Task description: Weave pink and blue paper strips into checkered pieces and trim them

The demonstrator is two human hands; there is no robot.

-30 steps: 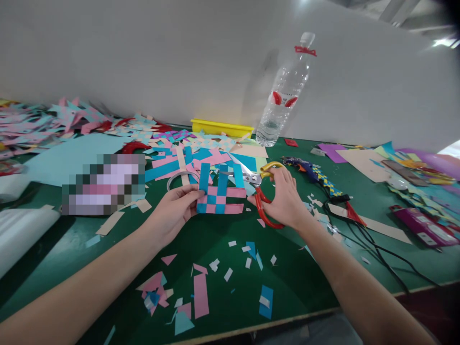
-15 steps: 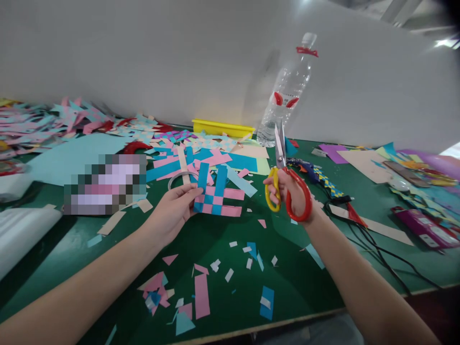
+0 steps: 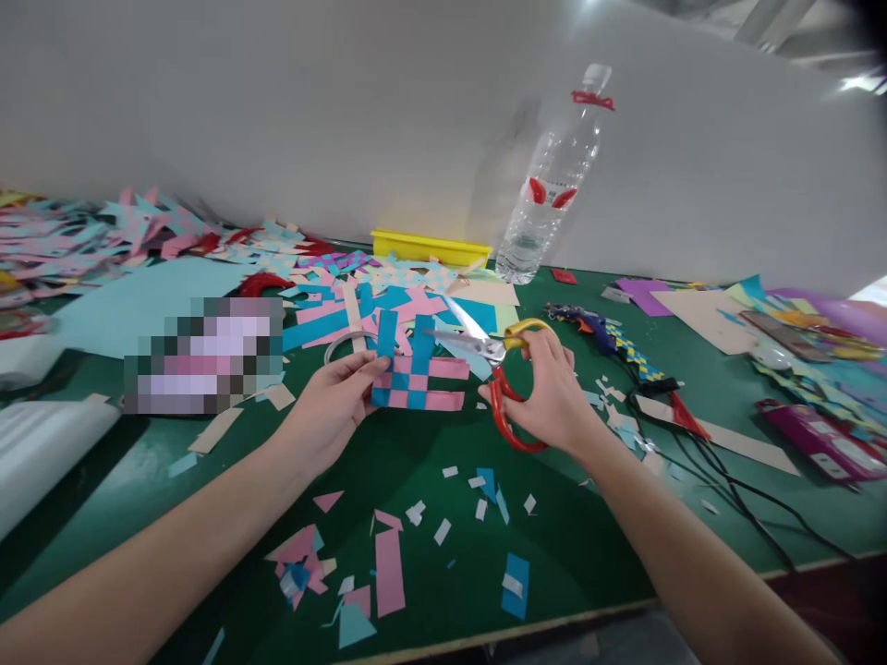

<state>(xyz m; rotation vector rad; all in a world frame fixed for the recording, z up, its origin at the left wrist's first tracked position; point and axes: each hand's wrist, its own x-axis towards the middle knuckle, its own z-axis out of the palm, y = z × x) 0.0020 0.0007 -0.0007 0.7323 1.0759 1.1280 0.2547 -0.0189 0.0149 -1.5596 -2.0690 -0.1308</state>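
My left hand pinches the left edge of a small woven piece of paper strips, pink and blue in a checker pattern. Two blue strip ends stick up from it, and two pink ends point right. In my right hand is a pair of scissors with one yellow and one red handle loop. Their blades are spread and point left, close to the upper blue strip end; whether they touch it I cannot tell. Behind the woven piece lie blue and pink strips and a grey ring.
A clear plastic bottle leans at the grey wall beside a yellow strip-shaped holder. Paper scraps litter the green table. At right are a glue gun, black cables and a purple pack.
My right hand has turned the scissors from pointing up to pointing left, with the blades spread wider and nearer the woven piece. My left hand has barely moved.
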